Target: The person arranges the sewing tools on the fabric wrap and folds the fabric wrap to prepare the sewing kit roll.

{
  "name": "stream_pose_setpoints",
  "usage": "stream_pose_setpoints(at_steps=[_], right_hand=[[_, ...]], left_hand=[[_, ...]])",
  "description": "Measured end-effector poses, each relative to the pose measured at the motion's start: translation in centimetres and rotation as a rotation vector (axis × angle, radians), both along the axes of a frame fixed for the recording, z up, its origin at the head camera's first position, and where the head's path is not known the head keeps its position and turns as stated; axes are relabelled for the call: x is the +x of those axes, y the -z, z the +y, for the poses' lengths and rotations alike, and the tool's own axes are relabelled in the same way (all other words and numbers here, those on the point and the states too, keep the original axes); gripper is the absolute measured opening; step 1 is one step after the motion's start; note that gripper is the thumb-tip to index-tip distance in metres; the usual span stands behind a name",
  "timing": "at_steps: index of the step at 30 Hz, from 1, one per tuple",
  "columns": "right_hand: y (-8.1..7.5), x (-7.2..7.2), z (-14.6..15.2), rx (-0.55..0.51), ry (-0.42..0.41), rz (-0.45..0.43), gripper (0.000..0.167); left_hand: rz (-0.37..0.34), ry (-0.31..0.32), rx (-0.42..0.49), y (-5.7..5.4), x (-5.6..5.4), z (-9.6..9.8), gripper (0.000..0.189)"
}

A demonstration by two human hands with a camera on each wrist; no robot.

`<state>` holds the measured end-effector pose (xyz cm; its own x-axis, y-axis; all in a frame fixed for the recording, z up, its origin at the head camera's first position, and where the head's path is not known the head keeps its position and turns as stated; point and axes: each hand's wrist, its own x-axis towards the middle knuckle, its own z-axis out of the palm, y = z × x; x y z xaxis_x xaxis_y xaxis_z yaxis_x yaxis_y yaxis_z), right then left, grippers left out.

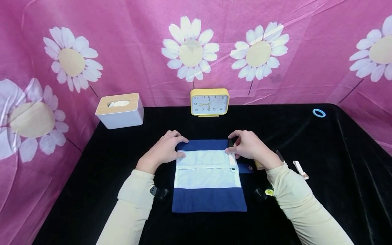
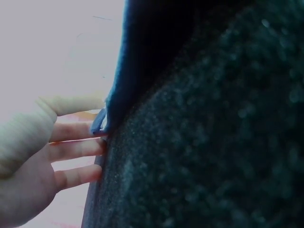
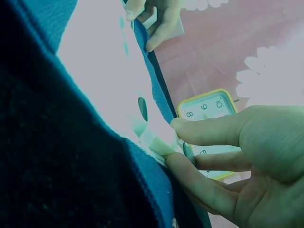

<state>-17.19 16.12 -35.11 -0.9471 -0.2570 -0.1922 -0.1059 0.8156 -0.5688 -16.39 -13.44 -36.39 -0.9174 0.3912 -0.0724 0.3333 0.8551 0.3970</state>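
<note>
Left hand (image 1: 165, 148) pinches the blue-and-white cloth (image 1: 209, 200) by its edge, right hand (image 1: 248, 145) grips a slim white item (image 1: 232, 160) between fingers, yellow clock (image 1: 209, 102) stands beyond

Taking the blue-and-white pouch (image 1: 209, 200) as the dial's centre, I see free black tabletop (image 1: 211, 227) at six o'clock and a lane at twelve, up to the yellow clock (image 1: 209, 102). The left hand (image 1: 165, 148) blocks ten, the tissue box (image 1: 124, 115) beyond; the right hand (image 1: 248, 145) bars two, and a pale object (image 1: 258, 165), half hidden under its wrist, seems to obstruct three.
</note>
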Motion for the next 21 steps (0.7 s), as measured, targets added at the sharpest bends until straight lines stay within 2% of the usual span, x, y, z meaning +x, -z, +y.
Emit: stream_pose_setpoints(at_steps=[6, 21], right_hand=[[0.0, 0.3, -0.1, -0.022, -0.023, -0.009, 0.052], [-0.2, 1.7, 0.0, -0.041, -0.073, -0.013, 0.047]], left_hand=[[-0.008, -0.038, 0.010, -0.2, 0.1, 0.1, 0.044], [-0.021, -0.047, 0.024, -0.2, 0.1, 0.0, 0.044]])
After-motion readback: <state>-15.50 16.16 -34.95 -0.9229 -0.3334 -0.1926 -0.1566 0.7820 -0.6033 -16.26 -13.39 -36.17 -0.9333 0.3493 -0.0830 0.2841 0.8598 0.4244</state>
